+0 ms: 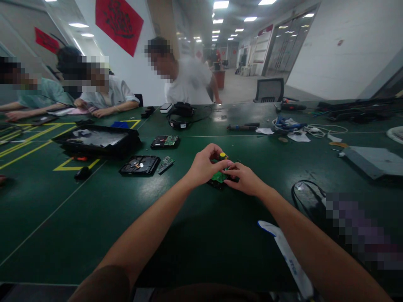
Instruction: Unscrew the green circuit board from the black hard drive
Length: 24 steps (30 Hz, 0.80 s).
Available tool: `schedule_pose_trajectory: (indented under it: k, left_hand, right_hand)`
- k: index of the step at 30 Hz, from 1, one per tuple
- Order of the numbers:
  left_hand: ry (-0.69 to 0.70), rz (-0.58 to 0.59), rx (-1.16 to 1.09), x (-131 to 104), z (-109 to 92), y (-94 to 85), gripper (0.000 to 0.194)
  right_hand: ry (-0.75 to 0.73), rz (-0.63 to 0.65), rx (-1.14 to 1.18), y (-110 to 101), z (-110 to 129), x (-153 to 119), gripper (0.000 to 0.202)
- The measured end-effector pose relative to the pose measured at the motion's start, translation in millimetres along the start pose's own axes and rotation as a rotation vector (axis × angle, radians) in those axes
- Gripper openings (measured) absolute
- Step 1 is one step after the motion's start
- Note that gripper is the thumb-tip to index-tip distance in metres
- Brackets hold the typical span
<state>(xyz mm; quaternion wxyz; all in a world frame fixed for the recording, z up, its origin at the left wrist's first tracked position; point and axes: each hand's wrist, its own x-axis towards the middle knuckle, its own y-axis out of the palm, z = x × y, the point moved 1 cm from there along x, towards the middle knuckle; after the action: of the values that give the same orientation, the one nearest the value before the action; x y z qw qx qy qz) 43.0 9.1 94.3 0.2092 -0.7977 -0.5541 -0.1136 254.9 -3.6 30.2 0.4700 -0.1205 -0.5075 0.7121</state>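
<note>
In front of me on the green table lies a hard drive (217, 185) with its green circuit board (218, 177) facing up. My left hand (206, 164) is curled above it, closed around an upright screwdriver with a yellow cap (223, 155); its shaft is hidden by the fingers. Just to the right, my right hand (244, 178) reaches in over the board, thumb and fingertips drawn together near the screwdriver's lower end. What those fingertips grip is hidden.
An opened drive casing (139, 165), a loose circuit board (166, 164) and another hard drive (165, 141) lie to the left, near a black tray (97, 140). A metal box (374, 161) sits right. A white-blue strip (291, 256) lies beside my right forearm. Several people sit or stand across the table.
</note>
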Motion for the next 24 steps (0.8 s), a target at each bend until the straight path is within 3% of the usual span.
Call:
schedule_pose_trajectory:
  k: [9, 24]
  left_hand:
    - [0.020, 0.147, 0.014, 1.8, -4.6, -8.9, 0.033]
    - [-0.036, 0.243, -0.095, 0.8, -16.9, -16.4, 0.030]
  right_hand:
    - [0.030, -0.007, 0.090, 2.6, 0.3, -3.0, 0.040]
    - [0.024, 0.049, 0.028, 5.6, -6.6, -2.5, 0.048]
